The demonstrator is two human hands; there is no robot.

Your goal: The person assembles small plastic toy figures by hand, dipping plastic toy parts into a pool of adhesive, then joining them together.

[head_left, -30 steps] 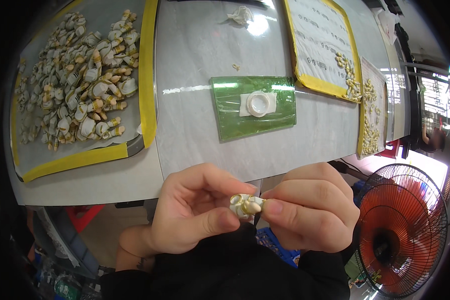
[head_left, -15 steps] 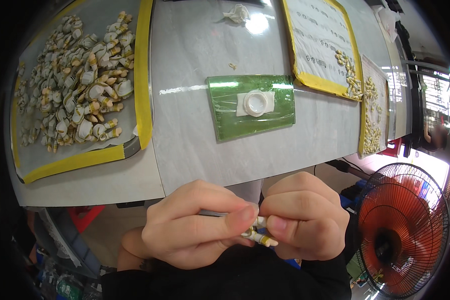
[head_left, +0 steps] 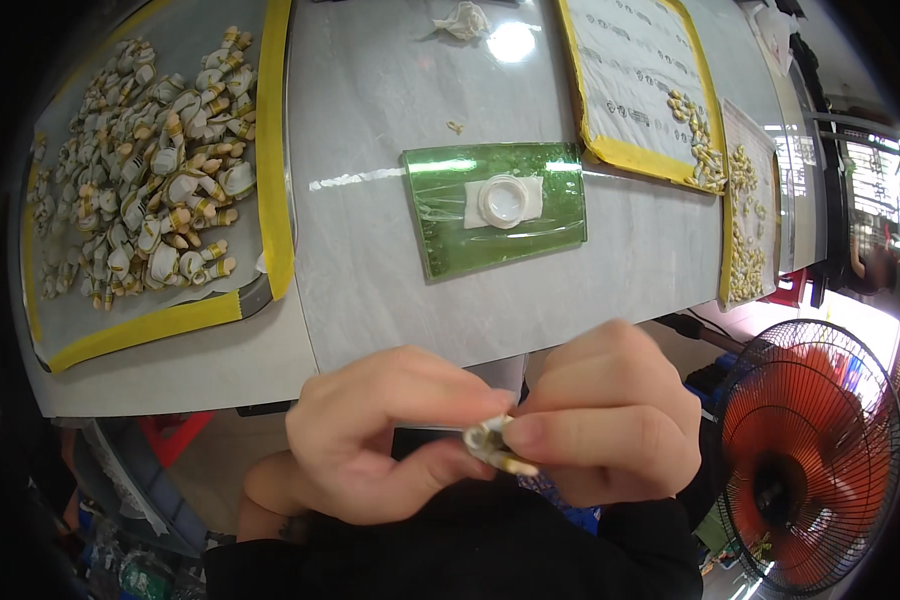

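A small white-and-gold figurine piece with a pale, flesh-toned end (head_left: 492, 447) is held between my hands, in front of the table's near edge. My left hand (head_left: 375, 440) pinches it from the left with thumb and forefinger. From the right, the thumb and fingers of my right hand (head_left: 610, 425) press on its other side. Fingertips cover much of the piece. Beyond my hands, a green slab (head_left: 440, 245) lies on the grey table, bearing a white pad (head_left: 535, 200) and a small round white dish (head_left: 505, 204).
At left, a yellow-taped tray (head_left: 278, 150) carries a heap of similar figurine pieces (head_left: 160, 180). Two trays at right, one yellow-edged (head_left: 655, 170), hold small gold-and-white parts (head_left: 745, 260). Crumpled tissue (head_left: 463, 20) lies at the back. An orange fan (head_left: 810, 450) stands at right.
The piece has turned in my fingers and shifted slightly left. My left thumb has dropped lower, away from the forefinger, and my right fingers have changed their hold. The view has shifted a little.
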